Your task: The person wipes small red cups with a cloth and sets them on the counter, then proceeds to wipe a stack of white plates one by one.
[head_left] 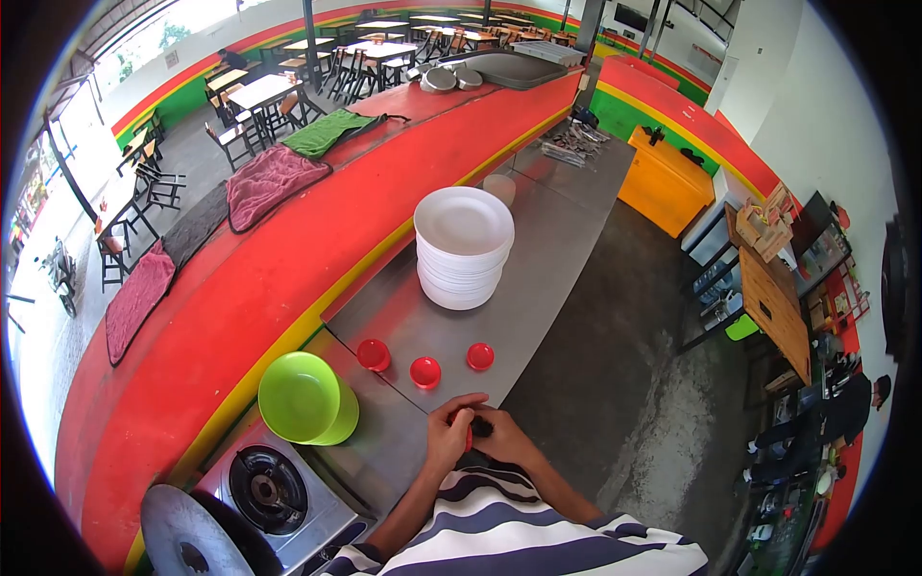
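Red item (pixel 469 440) observed between the two hands at the near edge of the steel counter (pixel 545 252), largely covered; its visible sliver runs roughly toward the wearer, full axis and facing not determinable. Left hand (pixel 448 436): fingers curled against it. Right hand (pixel 506 442): fingers bent in beside a dark piece (pixel 482 426); exact grip unclear. Directly ahead stand three small red cups (pixel 425 372), apart, with the white plate stack (pixel 464 240) beyond. Green bowls (pixel 305 398) and a gas stove (pixel 274 494) occupy the left.
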A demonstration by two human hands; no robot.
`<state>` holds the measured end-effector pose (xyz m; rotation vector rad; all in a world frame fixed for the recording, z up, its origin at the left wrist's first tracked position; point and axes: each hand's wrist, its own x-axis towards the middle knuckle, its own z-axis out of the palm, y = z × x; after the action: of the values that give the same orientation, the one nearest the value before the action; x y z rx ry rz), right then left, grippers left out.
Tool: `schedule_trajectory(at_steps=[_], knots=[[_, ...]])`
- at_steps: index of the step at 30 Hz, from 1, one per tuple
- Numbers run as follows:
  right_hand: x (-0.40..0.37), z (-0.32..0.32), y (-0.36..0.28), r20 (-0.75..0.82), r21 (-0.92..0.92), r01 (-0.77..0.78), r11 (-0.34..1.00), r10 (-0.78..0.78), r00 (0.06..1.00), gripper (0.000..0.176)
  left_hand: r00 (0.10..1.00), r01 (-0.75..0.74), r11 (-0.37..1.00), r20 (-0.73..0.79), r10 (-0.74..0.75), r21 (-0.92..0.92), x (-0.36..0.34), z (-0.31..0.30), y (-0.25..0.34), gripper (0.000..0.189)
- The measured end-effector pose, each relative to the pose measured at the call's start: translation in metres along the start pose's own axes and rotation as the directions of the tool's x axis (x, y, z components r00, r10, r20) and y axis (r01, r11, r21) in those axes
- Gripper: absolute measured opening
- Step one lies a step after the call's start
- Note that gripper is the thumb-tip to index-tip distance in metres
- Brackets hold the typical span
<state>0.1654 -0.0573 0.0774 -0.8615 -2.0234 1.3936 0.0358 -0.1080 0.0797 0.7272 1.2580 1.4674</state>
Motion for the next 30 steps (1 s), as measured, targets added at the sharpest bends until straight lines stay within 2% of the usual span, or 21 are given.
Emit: schedule_trajectory(at_steps=[4,6,7,9,10,11,14,15,18,21,24,30], knots=[[0.001,-0.008,-0.007,0.224,0.173,-0.228,0.958,0.187,0.956,0.029,0.999,-0.052,0.982,0.002,0.054,-0.179,0.004,-0.008,-0.011,0.033],[0.003,-0.006,-0.006,0.195,0.186,-0.327,0.927,0.291,0.937,0.027,0.999,-0.047,0.942,0.0,0.05,-0.331,0.009,-0.01,-0.008,0.033],[0.003,-0.005,-0.004,0.181,0.192,-0.377,0.906,0.345,0.921,0.026,0.996,-0.081,0.948,0.017,0.09,-0.309,0.007,-0.009,-0.001,0.034],[0.005,0.01,0.0,-0.036,0.228,-0.157,0.961,0.17,0.985,0.024,0.993,-0.119,0.975,-0.015,0.119,-0.189,0.001,-0.006,-0.001,0.034],[0.01,0.02,0.006,-0.143,0.235,-0.036,0.971,0.071,0.987,0.023,0.987,-0.162,0.975,-0.025,0.16,-0.154,-0.001,-0.004,0.004,0.033],[0.015,0.026,0.029,-0.231,0.093,0.158,0.983,-0.133,0.964,0.021,0.979,-0.205,0.972,-0.035,0.202,-0.119,-0.003,-0.002,0.01,0.033],[0.013,0.023,0.013,-0.099,0.356,-0.12,0.927,0.165,0.981,0.024,0.968,-0.247,0.966,-0.06,0.243,-0.072,-0.005,0.003,0.006,0.035],[0.013,0.017,0.0,0.027,0.401,-0.261,0.878,0.273,0.962,0.029,0.955,-0.292,0.956,-0.063,0.289,-0.036,-0.002,0.0,-0.005,0.032],[0.01,0.018,0.015,0.16,0.493,-0.385,0.78,0.354,0.921,0.035,0.929,-0.364,0.921,-0.015,0.369,0.14,0.003,-0.007,-0.01,0.03],[0.007,0.015,0.015,0.189,0.45,-0.426,0.785,0.383,0.904,0.04,0.955,-0.295,0.951,-0.01,0.297,0.09,0.004,-0.007,-0.003,0.032],[0.007,0.01,0.007,0.169,0.498,-0.41,0.764,0.378,0.91,0.043,0.901,-0.421,0.836,0.054,0.431,0.352,0.013,-0.014,-0.015,0.034],[0.01,0.007,0.032,0.075,0.5,-0.285,0.818,0.286,0.955,0.044,0.907,-0.394,0.783,0.068,0.415,0.481,0.006,-0.011,-0.003,0.036]])
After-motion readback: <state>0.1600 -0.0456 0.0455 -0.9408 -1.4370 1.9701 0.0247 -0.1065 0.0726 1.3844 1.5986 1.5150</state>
